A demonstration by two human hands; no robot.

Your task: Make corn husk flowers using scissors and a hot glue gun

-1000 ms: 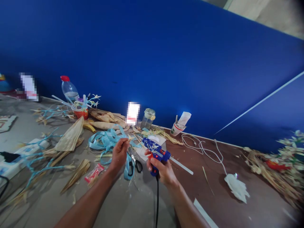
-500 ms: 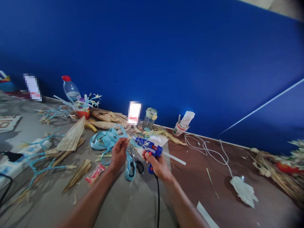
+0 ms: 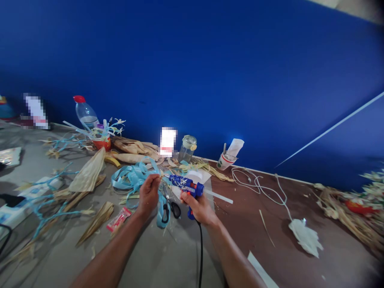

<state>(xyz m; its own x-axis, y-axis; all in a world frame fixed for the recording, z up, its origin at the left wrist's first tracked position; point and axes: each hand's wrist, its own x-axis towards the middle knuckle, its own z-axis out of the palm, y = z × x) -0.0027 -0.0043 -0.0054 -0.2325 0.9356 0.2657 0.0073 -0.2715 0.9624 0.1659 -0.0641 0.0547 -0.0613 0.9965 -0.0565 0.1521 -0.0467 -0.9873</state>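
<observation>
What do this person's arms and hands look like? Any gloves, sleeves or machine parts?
No machine parts show. The left hand and right hand are ungloved, with no ring that I can make out. Both forearms are bare to the picture's edge: no sleeve, watch or bracelet.

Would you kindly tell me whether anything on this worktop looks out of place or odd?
Two things: beside the left hand, the blue ribbon lies tangled rather than neatly rolled; and untidy pale streaks, perhaps dried glue, mar the glue gun in the right hand.
</observation>
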